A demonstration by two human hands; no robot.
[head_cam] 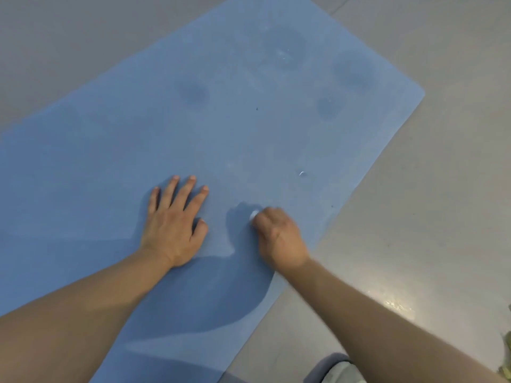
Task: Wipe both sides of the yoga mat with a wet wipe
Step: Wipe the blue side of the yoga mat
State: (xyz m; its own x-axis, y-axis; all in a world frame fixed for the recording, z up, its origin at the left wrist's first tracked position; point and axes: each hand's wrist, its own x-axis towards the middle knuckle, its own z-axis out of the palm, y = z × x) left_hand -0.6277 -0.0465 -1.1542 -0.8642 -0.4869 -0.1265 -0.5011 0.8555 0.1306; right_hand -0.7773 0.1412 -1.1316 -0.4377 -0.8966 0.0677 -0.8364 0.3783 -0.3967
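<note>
One blue mat [235,128] lies flat on a grey floor [442,189], running from the lower left up to the right, where one rounded corner shows. Two bare forearms reach onto it from the bottom edge.

The left hand [172,230] rests palm down on the mat, left of centre. Its four fingers [177,193] are straight and slightly spread, with the thumb bent in at the side; it holds nothing and lies flat on the surface.

Further up the mat, four darker round patches show: one above the left hand [195,94], one at the top near some pale scuffs [282,49], one toward the right edge [351,71] and one below that [329,106]. One tiny dark speck [257,108] sits between the patches.

To the right, the right hand [279,234] is curled into a fist, knuckles up, pressed down on the mat near its right edge. Its fingers are clamped round one white wipe [253,215], of which only a small bunched bit peeks out at the left of the fist, touching the mat. This hand is blurred.

One small white fleck [302,173] lies on the mat above the right hand, apart from it. One more dark speck [331,206] sits near the mat's right edge.

On the floor at right, one bright glare spot [398,305] shows. At the bottom edge, a grey cloth-covered shape [336,369] sits below the right forearm. At the far right edge, a bit of something greenish [507,352] shows; what it is I cannot tell.
</note>
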